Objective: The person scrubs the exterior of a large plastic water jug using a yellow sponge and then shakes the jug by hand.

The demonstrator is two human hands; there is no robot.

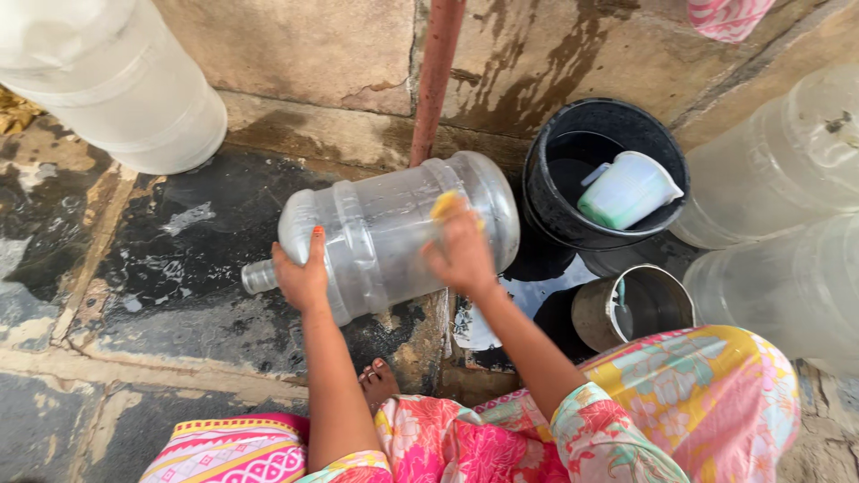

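We are keeping the big clear plastic water jug [394,233] lying on its side on the wet dark stone floor [179,259], a little above the centre of the view, with its narrow neck pointing to 8 o'clock, so that its long wall is turning up toward us. Our left hand [302,273] is pressing flat and open against the shoulder of the jug near the neck, probably to stop it from rolling. Our right hand [462,250] is closing around a small yellow scrubbing pad [445,205] and is pushing it on the jug's wall near the bottom end. At 2 o'clock from the jug a round black plastic bucket [546,170] is standing close, with a white plastic mug with green bottom [626,190] lying inside, within easy reach. At 4 o'clock a small steel pot [631,306] is waiting. Other clear jugs [778,161] are standing at 3 o'clock, apart.
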